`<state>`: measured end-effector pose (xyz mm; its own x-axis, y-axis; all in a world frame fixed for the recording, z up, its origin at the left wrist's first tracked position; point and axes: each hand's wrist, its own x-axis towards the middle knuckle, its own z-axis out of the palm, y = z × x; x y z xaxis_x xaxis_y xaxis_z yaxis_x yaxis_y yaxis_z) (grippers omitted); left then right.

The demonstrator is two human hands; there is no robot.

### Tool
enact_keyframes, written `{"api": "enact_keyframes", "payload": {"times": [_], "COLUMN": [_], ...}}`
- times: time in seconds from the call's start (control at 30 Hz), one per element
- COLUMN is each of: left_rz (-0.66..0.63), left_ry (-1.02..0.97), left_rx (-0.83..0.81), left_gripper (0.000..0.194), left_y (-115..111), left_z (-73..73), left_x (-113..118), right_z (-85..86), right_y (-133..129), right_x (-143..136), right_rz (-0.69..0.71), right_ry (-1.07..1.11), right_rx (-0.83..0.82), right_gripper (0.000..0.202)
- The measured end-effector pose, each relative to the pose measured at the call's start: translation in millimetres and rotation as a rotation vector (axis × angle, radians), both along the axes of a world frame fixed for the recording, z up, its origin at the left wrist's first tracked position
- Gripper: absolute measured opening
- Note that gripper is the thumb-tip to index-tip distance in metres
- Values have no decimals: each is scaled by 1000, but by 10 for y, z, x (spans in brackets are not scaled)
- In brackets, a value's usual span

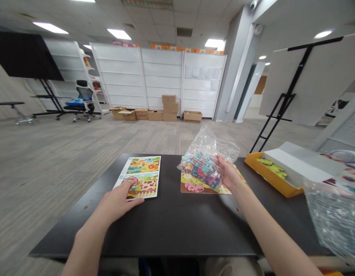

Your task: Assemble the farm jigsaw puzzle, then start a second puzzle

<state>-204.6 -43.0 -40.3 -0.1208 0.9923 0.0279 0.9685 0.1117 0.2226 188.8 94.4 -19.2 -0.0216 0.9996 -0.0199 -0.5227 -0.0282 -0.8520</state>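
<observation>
While right hand (227, 174) holds clear bag (204, 140) of puzzle pieces (198, 165), bag sits at ten o'clock from that hand, over farm board (193, 187); can't tell if they touch. Left hand (115, 203) lies on picture sheet (148, 184), thumb spread wide. Open table (171, 226) runs between sheet and board, down to six o'clock edge. Yellow box (292, 191) fills two o'clock.

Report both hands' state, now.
Left hand: open, resting on the picture sheet.
Right hand: closed, holding the clear bag of puzzle pieces.
</observation>
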Motion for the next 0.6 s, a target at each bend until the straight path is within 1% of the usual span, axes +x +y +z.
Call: {"api": "enact_keyframes", "payload": {"times": [0.07,0.13,0.2,0.27,0.3,0.33,0.37,0.4,0.43,0.5,0.57,0.6], "left_rz": [14,13,16,19,11,7,23,35,66,99,192,242], "left_ry": [105,224,299,318,317,317,320,324,333,354,356,324], "left_rx": [33,92,144,178,194,223,267,323,399,543,676,709], "left_gripper": [62,53,51,50,50,49,47,46,45,47,53,55], "left_y": [-35,-60,-79,-106,-127,-154,-190,-231,-277,-362,-403,-393], "left_z": [7,-10,-54,-82,-68,-23,59,179,335,730,1163,1361], "left_x": [-25,31,79,56,16,-37,-96,-154,-206,-280,-320,-333], "right_z": [-5,-8,-11,-14,-16,-18,-21,-22,-21,-12,10,25], "right_y": [13,21,27,36,42,51,59,68,75,82,76,70], "right_x": [11,20,25,29,31,34,39,45,51,66,81,87], "right_rz": [4,13,20,21,17,11,4,-4,-13,-23,-18,-12], "right_ry": [4,14,30,40,41,42,43,48,57,80,98,104], "right_rx": [-25,-38,-49,-61,-63,-62,-57,-49,-41,-27,-22,-22], "right_gripper": [13,12,9,7,7,7,8,9,10,11,11,12]}}
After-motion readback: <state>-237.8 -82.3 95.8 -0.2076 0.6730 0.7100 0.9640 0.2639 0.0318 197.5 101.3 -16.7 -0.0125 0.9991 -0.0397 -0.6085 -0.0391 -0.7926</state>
